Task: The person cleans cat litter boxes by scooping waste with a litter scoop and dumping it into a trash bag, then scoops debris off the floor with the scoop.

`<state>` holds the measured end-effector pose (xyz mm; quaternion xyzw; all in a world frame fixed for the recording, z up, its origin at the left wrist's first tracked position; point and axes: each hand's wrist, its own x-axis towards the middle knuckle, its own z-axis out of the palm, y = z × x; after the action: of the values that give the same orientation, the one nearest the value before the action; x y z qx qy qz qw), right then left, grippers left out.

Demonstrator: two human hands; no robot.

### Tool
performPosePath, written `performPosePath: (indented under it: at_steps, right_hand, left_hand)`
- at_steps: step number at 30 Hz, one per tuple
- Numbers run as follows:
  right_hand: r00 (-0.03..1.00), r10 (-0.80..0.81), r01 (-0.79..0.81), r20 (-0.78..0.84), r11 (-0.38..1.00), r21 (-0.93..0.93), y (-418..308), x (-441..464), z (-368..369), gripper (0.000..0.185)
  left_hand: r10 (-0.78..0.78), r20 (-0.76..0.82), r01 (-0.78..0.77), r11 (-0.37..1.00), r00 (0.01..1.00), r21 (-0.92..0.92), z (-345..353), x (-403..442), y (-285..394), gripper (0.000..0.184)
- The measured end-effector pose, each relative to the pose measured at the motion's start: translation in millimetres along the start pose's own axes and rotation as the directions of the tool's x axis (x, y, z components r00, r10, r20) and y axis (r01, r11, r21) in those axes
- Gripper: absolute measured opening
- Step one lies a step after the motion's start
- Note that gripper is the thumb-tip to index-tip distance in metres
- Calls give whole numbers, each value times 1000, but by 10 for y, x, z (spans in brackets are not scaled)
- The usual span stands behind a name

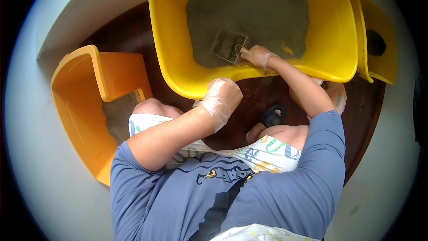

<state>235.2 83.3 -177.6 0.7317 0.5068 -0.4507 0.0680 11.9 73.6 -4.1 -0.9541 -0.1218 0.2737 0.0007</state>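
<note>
My right hand (pixel 260 57), in a clear plastic glove, grips the pale handle of a litter scoop (pixel 228 44). The scoop has a see-through box-shaped body and a row of slots, and it lies on the grey-brown litter (pixel 263 13) in a big yellow litter box (pixel 330 31). Beside the box's near rim is my left hand (pixel 224 96), also gloved. Its fingers are curled into a fist, and the inside of it is hidden from view.
To the left stands an orange box (pixel 73 93) with a cut-out side and grey litter (pixel 118 116) inside. Another yellow container (pixel 385 49) is at the right. A plastic bag (pixel 336 96) shows behind my right forearm. My dark sandal (pixel 273 115) rests on the brown floor (pixel 223 138).
</note>
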Motion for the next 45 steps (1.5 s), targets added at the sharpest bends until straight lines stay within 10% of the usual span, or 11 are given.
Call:
performPosePath:
  at_steps: [5,13,20,29,35,45]
  right_hand:
    - [967,121,-228,223,803,551,-274,124,-45,50]
    - [928,263,-372,265,575,729,-1018,886,-98,42]
    - [939,338,-74,-62,374,924,-1272,1208,-43,57]
    - [890,270,159,-369,573,804,-1035,1326,185,63]
    - [658,240,402,-714,690,602,-894,1313,109,58]
    - [688,236,322,-686,748,580,-712,1214,5,57]
  left_hand:
    - [13,10,-13,1000,1000,-18,-8,1,3,9]
    - [-3,12,3,1000,1000,26,-82,14,81,9]
    - [-10,-54,11,1000,999,17,-99,42,97,8]
    - [-23,-108,27,999,994,38,-91,-17,77,7]
    - [3,-163,3,999,987,40,-81,-18,25,7]
    - [-52,-150,59,997,987,41,22,-26,33,9]
